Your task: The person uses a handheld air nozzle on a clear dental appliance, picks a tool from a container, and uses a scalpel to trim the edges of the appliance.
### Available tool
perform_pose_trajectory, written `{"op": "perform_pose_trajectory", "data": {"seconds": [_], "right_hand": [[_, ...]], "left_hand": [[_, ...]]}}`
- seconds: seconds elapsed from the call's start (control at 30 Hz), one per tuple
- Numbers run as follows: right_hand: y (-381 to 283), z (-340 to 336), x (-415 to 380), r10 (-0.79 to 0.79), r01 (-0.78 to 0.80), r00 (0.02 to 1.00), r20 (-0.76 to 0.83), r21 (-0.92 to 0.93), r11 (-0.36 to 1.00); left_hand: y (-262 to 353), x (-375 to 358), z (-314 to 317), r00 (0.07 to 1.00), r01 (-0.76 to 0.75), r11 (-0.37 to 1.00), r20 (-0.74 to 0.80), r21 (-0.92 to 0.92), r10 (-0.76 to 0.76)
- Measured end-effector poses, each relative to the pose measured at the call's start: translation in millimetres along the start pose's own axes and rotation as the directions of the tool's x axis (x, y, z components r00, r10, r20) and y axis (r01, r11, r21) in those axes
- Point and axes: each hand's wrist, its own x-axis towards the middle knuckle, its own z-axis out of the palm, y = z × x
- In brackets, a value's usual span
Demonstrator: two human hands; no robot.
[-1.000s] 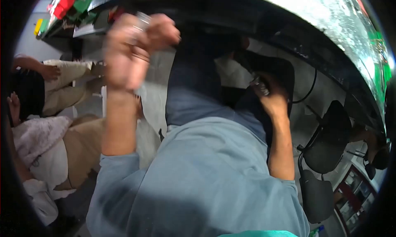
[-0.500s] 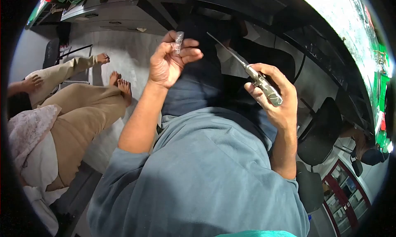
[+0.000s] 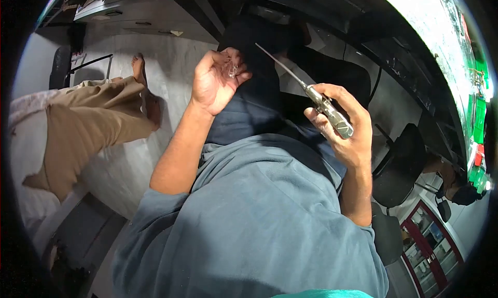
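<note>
My left hand (image 3: 213, 85) is raised over my lap with its fingers curled round a small clear, shiny piece (image 3: 233, 69). Its exact kind cannot be made out, and the fingers partly cover it. In my right hand (image 3: 346, 119) is a hand tool with a long thin metal shaft (image 3: 282, 66) and a worn, grey-green handle (image 3: 332, 113). The shaft points up and to the left, toward the left hand. Its tip stays apart from the clear piece.
A dark-framed workbench (image 3: 415, 80) with a bright top runs along the right, green and red bins (image 3: 478, 132) beyond it. Black chairs (image 3: 402, 168) stand below. At left, another person in tan trousers (image 3: 98, 126) is close by. A glass-door cabinet (image 3: 430, 246) is at lower right.
My left fingers have curled in and the clear piece has turned and dropped slightly. The right hand with the tool has barely moved. The person at left has shifted posture.
</note>
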Motion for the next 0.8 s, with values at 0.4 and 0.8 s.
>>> {"op": "perform_pose_trajectory", "data": {"seconds": [0.4, 0.8], "right_hand": [[-0.7, -0.8, 2.4, 0.117, -0.096, 0.988, 0.106, -0.183, 0.978], [6.8, -6.4, 2.1, 0.084, -0.063, 0.985, 0.149, -0.141, 0.988]], "left_hand": [[-26.6, 18.4, 14.7, 0.933, -0.068, 0.972, -0.331, 0.225, 0.142], [-52.6, 29.6, 9.9, 0.951, -0.055, 0.970, -0.283, 0.235, 0.123]]}}
